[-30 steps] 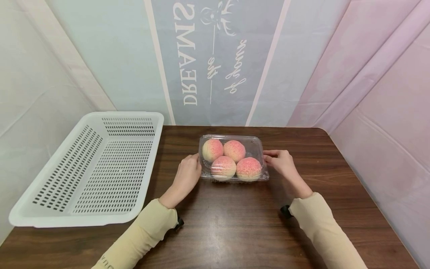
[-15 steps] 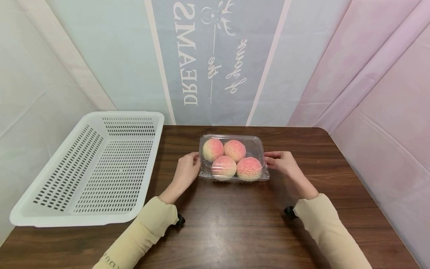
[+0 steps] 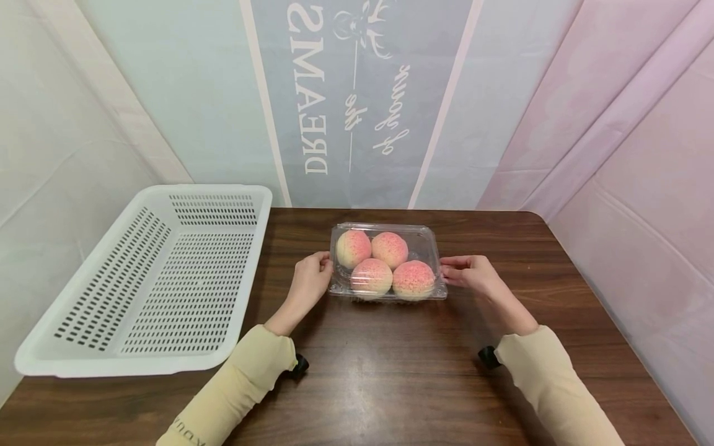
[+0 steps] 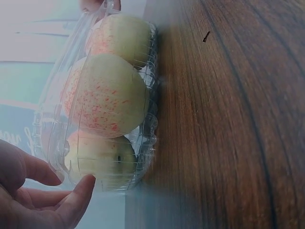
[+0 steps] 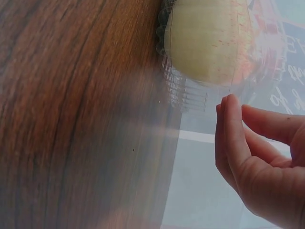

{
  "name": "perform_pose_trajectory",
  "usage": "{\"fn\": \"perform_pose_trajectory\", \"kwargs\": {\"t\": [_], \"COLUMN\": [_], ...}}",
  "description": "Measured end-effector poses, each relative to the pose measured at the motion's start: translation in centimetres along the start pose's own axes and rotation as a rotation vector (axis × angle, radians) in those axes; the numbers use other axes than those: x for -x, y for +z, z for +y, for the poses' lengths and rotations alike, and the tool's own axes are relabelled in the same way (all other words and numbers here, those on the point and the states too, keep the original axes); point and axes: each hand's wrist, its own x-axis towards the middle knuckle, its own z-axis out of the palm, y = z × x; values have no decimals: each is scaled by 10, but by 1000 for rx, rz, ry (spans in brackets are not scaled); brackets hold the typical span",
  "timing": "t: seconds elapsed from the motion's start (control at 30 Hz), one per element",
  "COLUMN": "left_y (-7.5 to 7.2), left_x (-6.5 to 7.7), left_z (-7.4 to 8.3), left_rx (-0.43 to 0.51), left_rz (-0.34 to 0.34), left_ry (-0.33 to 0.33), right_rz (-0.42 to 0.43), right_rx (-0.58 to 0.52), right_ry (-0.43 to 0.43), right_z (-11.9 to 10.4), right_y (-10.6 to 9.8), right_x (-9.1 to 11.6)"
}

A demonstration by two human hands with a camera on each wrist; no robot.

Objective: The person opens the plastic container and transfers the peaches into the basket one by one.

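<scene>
A clear plastic clamshell box (image 3: pixel 419 238) stands on the table with its lid down. Several round pink-and-cream peaches (image 3: pixel 371 277) lie inside it, one a cream colour with red specks (image 4: pixel 105 95) in the left wrist view. At the box's left side, my left hand (image 3: pixel 309 280) pinches the rim between thumb and fingertips. My right hand (image 3: pixel 474 274) is at the opposite side, its thumb and fingertips drawn together at the rim. The exact contact of the right fingertips (image 5: pixel 232 101) with the clear plastic is hard to see.
A large white perforated basket (image 3: pixel 237 310) stands at the left of the brown wooden table (image 3: pixel 379 371). Behind the table hangs a printed cloth (image 3: pixel 368 179), with further cloth (image 3: pixel 647 204) along the right side.
My right hand has slid a little along the box's right edge, toward me. My left hand has shifted slightly at the left rim. The box has hardly moved.
</scene>
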Motion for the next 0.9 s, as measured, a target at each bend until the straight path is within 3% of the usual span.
{"fn": "perform_pose_trajectory", "kwargs": {"t": [0.43, 0.7, 0.9], "left_y": [-1, -1, -2], "left_x": [0, 0, 1], "left_z": [1, 2, 3], "left_rx": [-4, -19, -31], "left_rz": [-4, -8, -17], "left_ry": [-11, -9, 4], "right_rz": [-65, -137, -171], "right_rx": [25, -131, -159], "right_ry": [-6, 13, 33], "right_z": [3, 8, 12], "right_y": [-1, -4, -6], "right_x": [4, 5, 4]}}
